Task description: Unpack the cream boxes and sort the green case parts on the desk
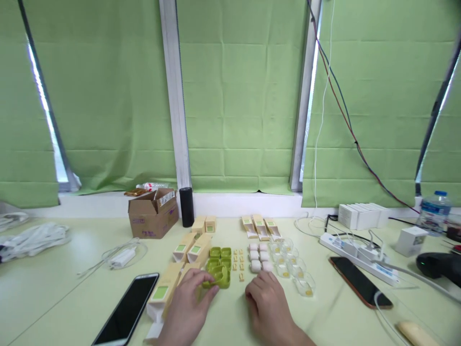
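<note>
My left hand (190,300) is closed at the near edge of an olive-green container (224,278), its thumb and index fingertip on either side of the rim. Several more square green containers (215,252) stand just behind it. On the right, my right hand (268,300) rests curled on the table, and nothing shows in it. Just beyond its knuckles are several pale pink rounded cubes (253,254). Small yellowish pieces (241,265) lie in two columns between the green containers and the cubes. Clear plastic cases (296,266) with yellow spots are to the right.
Cream cartons (163,288) line the left side, and opened ones (261,227) lie at the back. Phones (126,310) flank the work area. A cardboard box (153,215), a black cylinder (186,206), a power strip (360,259), cables and a water bottle (434,211) are farther out.
</note>
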Available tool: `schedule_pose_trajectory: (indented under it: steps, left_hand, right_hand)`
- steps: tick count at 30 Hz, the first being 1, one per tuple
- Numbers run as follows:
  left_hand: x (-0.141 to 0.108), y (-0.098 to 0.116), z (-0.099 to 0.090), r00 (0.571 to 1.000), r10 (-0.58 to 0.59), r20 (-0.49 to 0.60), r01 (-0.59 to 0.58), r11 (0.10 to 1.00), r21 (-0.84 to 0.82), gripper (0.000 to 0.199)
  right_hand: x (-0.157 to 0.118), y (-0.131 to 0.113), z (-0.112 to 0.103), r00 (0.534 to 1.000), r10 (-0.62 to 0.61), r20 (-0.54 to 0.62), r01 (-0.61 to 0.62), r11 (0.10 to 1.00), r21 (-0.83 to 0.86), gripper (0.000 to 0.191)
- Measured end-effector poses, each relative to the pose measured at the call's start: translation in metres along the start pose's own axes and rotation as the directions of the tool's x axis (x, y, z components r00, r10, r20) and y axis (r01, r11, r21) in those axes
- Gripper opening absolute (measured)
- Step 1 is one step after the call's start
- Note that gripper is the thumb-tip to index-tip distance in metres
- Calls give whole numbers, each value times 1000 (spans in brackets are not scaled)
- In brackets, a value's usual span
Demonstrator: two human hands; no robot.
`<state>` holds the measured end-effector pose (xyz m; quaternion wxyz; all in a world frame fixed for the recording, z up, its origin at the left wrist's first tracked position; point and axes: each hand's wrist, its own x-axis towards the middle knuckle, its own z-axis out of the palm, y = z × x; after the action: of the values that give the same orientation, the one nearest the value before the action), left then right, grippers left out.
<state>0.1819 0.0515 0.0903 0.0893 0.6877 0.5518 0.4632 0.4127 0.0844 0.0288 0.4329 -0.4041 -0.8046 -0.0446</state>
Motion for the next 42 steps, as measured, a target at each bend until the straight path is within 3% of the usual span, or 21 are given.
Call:
schedule_pose_trajectory:
  steps: [3, 7, 11, 22, 42]
  left_hand:
    - [-8, 1, 2, 992, 86, 91, -104, 972, 212, 9]
    - [-12, 15, 3, 970, -8, 245, -102, 896, 432, 13]
    - [-13, 27, 8, 937, -29, 349, -161, 848, 504, 18]
    - [-15, 29, 21, 902, -22, 430, -262, 766, 587, 17]
    - [-21, 22, 25, 896, 19, 444, -314, 733, 604, 7]
  right_hand:
    - [2, 2, -7, 997, 50, 60, -49, 999, -18, 22]
    - [2, 4, -9, 988, 86, 128, -83, 996, -29, 19]
    - [2, 4, -10, 982, 86, 168, -76, 995, -61, 17]
    - [1, 5, -12, 976, 77, 203, -60, 994, -88, 16]
    - [3, 5, -24, 958, 82, 273, -49, 991, -125, 15]
